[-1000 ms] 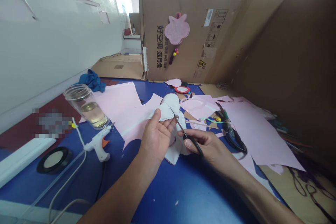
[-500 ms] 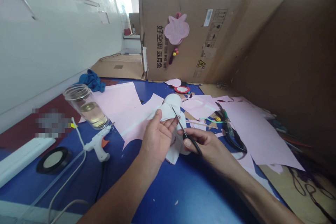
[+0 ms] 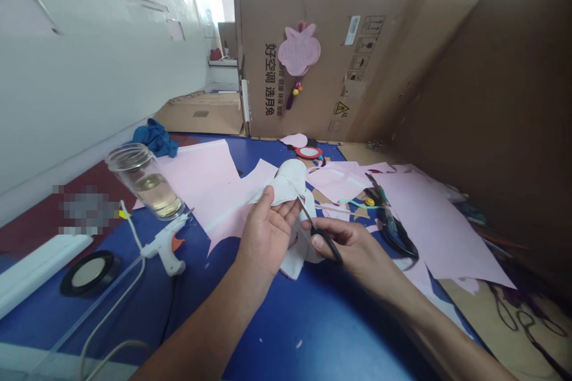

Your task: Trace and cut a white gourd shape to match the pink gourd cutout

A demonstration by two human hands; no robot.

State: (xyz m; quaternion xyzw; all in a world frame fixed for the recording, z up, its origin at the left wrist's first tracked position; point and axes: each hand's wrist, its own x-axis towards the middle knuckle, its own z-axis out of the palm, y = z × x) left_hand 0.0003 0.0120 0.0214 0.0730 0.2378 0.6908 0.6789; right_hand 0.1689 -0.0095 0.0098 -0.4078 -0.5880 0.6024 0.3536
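Scissors [image 3: 322, 235] moved onto white felt [image 3: 286, 187], right hand [image 3: 346, 244] gripping, left hand [image 3: 263, 238] holding

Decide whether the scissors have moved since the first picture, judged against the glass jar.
Yes. The scissors in the right hand have moved: their blade tip now sits lower and further right, away from the glass jar.

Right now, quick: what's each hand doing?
Left hand: closed, holding a white fabric piece.
Right hand: closed, holding black-handled scissors.
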